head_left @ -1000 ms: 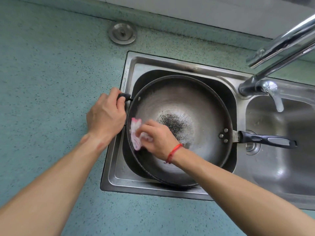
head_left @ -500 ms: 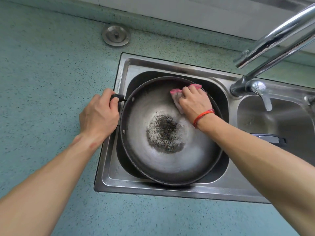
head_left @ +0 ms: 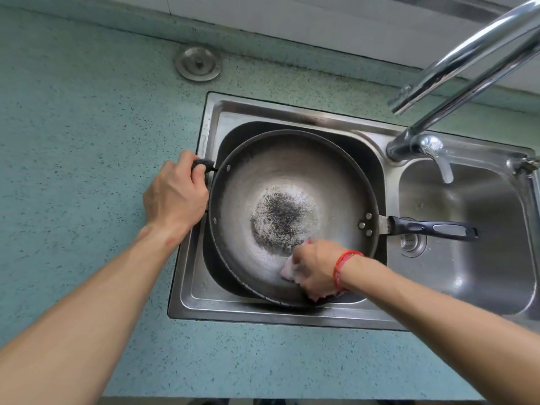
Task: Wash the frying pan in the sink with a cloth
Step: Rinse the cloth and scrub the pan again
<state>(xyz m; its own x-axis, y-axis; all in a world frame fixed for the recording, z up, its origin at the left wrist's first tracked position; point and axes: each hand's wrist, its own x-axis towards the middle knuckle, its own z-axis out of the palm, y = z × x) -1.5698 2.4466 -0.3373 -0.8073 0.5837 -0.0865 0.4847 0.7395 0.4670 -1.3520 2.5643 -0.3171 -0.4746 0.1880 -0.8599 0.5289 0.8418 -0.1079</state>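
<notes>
A large dark frying pan (head_left: 292, 182) with a worn, speckled centre lies in the left basin of the steel sink (head_left: 204, 296). Its long black handle (head_left: 432, 229) reaches right over the other basin. My left hand (head_left: 175, 197) grips the small black helper handle (head_left: 203, 164) at the pan's left rim. Against the pan's near right inner wall my right hand (head_left: 314, 267) presses a pink-and-white cloth (head_left: 287, 271), with fingers curled over it. The hand covers most of the cloth.
A chrome tap (head_left: 432, 153) stands behind the divider, and its long spout arches overhead at the upper right. The right basin (head_left: 482, 258) holds a drain strainer. A round metal plug (head_left: 198, 64) sits on the speckled teal worktop (head_left: 87, 141) behind the sink.
My right hand has carried the cloth round the pan: from the left rim, to the far right rim, and now to the near right wall. My left hand has kept its grip.
</notes>
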